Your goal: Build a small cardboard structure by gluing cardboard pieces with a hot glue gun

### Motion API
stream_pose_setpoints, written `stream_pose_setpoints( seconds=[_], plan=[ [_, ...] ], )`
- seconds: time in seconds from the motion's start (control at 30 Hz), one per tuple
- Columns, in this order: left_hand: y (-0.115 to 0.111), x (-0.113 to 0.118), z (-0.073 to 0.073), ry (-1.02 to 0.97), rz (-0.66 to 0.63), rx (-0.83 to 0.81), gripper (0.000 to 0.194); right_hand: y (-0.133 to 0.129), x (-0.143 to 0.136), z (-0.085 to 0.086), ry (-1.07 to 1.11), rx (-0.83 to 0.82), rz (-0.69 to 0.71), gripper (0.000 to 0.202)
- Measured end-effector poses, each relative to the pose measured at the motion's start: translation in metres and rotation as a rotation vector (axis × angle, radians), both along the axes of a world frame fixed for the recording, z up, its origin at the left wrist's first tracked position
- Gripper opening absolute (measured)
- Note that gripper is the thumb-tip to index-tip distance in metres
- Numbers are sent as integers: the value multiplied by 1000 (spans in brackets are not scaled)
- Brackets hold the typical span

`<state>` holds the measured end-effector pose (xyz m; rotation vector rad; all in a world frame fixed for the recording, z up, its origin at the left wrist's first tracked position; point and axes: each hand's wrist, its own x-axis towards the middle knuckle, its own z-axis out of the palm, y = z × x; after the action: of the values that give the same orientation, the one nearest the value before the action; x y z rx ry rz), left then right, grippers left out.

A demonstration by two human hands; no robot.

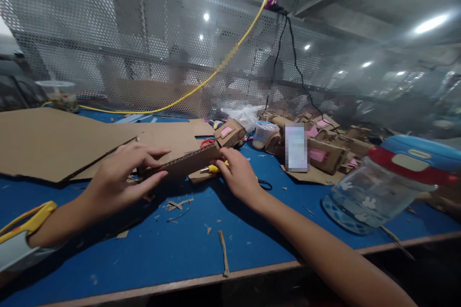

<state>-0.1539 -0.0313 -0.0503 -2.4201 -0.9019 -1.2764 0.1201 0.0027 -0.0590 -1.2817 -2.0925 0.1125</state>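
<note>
A folded cardboard piece (189, 162) is held up on edge between both hands, its corrugated rim facing upward. My left hand (124, 172) grips its left end, thumb on the near side and fingers on the far side. My right hand (237, 170) pinches the right end with fingertips at the corner. Just behind and below the piece, beside my right fingers, a yellow tool (212, 169) with a metal tip lies on a small cardboard scrap (198, 177). A red-handled item (207, 143) shows partly beyond the piece.
Large cardboard sheets (54, 141) cover the back left of the blue table (173, 249). Cardboard models (324, 151), a lidded cup (265, 135) and a clear bottle (374, 192) stand at the right. Scraps lie in front. Yellow cable (173, 104) hangs along the mesh.
</note>
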Motion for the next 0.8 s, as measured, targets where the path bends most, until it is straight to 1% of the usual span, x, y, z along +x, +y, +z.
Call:
stream_pose_setpoints(
  seconds=[0.13, 0.23, 0.53, 0.8],
  plan=[
    [1, 1, 3, -28, -1, -42, 5, 1, 0, 0, 8, -40, -12, 8],
    [2, 2, 4, -86, -2, -65, 6, 1, -1, 1, 14, -60, -23, 8],
    [4, 1, 3, -244, 14, -273, 14, 0, 0, 2, 19, -67, -28, 9],
    [7, 0, 2, -345, 54, -392, 17, 0, -1, 4, -17, -63, -41, 9]
  ],
)
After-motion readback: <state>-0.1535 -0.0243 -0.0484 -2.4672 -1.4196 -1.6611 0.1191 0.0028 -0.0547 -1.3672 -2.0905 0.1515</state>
